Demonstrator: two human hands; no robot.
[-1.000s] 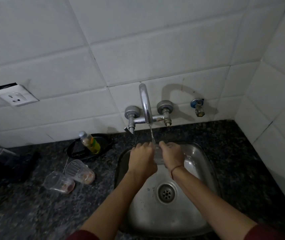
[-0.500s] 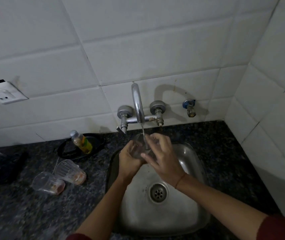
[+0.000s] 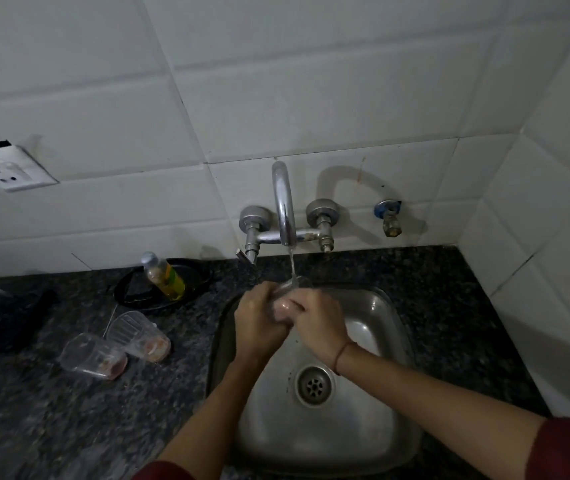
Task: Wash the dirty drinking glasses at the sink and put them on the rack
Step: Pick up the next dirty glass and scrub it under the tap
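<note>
— Two hands on one glass, then? Where is it?

— Over the back of the sink (image 3: 380,306), under the tap (image 3: 285,206). The left hand (image 3: 259,323) has its grip wrapped round the clear glass (image 3: 290,287), and the right hand (image 3: 321,323) is clenched against it from the other side, fingertips (image 3: 285,306) pressed on its wall. The stream of water (image 3: 292,265) lands on the glass's upper end.

— What differs from half a second ago?

— Then the right hand was spread open across the front of the glass, palm out. Now it has curled in, and both hands sit knuckle to knuckle. The glass has tipped more onto its side; less of it shows between the fingers.

— And the rest of the dirty ones?

— Two dirty glasses lie on their sides on the dark desk (image 3: 68,410) left of the sink: the nearer tumbler (image 3: 93,356) and the ribbed tumbler (image 3: 138,336), touching or nearly so, both with reddish residue at the bottom. They lie as they did before.

— Anything behind them?

— A soap bottle (image 3: 164,277) with yellow-green liquid stands in a black dish (image 3: 131,296) against the wall. I cannot see a rack.
</note>
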